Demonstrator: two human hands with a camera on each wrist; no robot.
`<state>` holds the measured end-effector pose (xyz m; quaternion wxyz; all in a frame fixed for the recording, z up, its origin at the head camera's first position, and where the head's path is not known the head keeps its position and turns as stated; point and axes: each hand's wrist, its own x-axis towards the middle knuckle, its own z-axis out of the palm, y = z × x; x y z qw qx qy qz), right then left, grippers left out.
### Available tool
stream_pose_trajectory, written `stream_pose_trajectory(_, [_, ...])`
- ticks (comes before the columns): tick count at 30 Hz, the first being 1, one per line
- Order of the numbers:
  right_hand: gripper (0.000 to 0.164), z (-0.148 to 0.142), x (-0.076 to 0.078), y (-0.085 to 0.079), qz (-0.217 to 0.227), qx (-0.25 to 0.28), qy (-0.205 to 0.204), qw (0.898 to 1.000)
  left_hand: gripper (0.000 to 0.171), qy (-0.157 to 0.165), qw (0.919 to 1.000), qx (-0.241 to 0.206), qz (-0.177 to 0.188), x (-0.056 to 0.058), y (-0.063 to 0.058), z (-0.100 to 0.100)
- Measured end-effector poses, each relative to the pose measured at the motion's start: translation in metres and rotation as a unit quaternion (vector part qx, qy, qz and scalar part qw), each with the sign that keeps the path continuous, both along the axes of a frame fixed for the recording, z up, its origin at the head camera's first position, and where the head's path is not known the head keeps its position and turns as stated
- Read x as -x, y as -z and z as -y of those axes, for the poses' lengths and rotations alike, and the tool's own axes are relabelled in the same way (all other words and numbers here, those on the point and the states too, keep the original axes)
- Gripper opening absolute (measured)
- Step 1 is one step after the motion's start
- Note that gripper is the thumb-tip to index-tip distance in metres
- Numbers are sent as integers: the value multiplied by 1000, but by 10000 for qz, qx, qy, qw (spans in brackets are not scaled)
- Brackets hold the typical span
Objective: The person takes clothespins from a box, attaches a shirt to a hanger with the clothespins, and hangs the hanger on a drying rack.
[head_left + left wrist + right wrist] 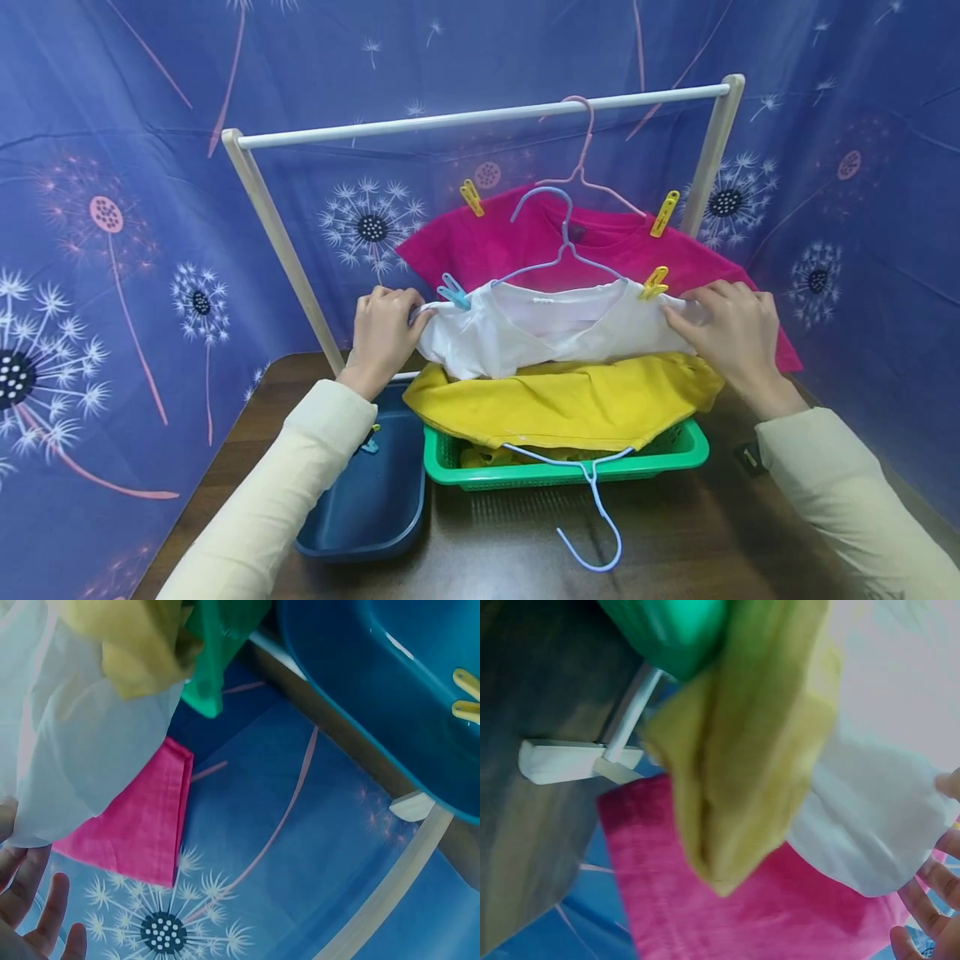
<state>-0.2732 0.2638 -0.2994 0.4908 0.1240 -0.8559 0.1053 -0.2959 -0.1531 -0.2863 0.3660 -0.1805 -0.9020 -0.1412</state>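
Observation:
A white shirt (480,337) on a blue hanger (564,237) is stretched between both hands. My left hand (384,329) pinches its left sleeve edge, beside a light-blue clothespin (453,292). The right sleeve edge is pinched by my right hand (731,333), near a yellow clothespin (654,282). Behind it, a magenta shirt (480,237) hangs from a pink hanger (583,142) on the white rail, with yellow clothespins (663,214) at its shoulders. In front, a yellow garment (555,408) lies over a green basket (566,477), its blue hanger (600,508) hooking toward me.
A rack with a white rail (420,123) and wooden posts (281,242) stands at the back of the brown table (675,542). Left of the basket is a dark blue tub (367,500) with a few clothespins inside. A small dark object (750,457) lies near the right sleeve.

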Motion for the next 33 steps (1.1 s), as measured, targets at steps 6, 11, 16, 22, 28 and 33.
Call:
stream_pose_trajectory(6, [37, 7, 4, -15, -43, -14, 42, 10000, 21, -229, 9997, -80, -13, 8, -13, 2])
stream_pose_trajectory(11, [36, 13, 8, -29, 11, -17, 189, 9998, 22, -476, 9988, -139, 41, 16, -28, 1])
stream_pose_trajectory(16, [36, 20, 10, -40, 70, 0, 278, 9996, 24, -631, 9977, -226, 52, 22, -42, 3])
stream_pose_trajectory(22, [37, 26, 10, -51, 118, 9, 310, 9994, 26, -782, 9966, -232, 71, 28, -54, 4])
stream_pose_trajectory(28, [37, 29, 11, -61, 187, -16, 396, 9990, 26, -879, 9957, -273, 79, 32, -67, 5])
stream_pose_trajectory(33, [37, 31, 12, -69, 286, 72, 361, 9989, 27, -979, 9946, -322, 155, 35, -79, 5])
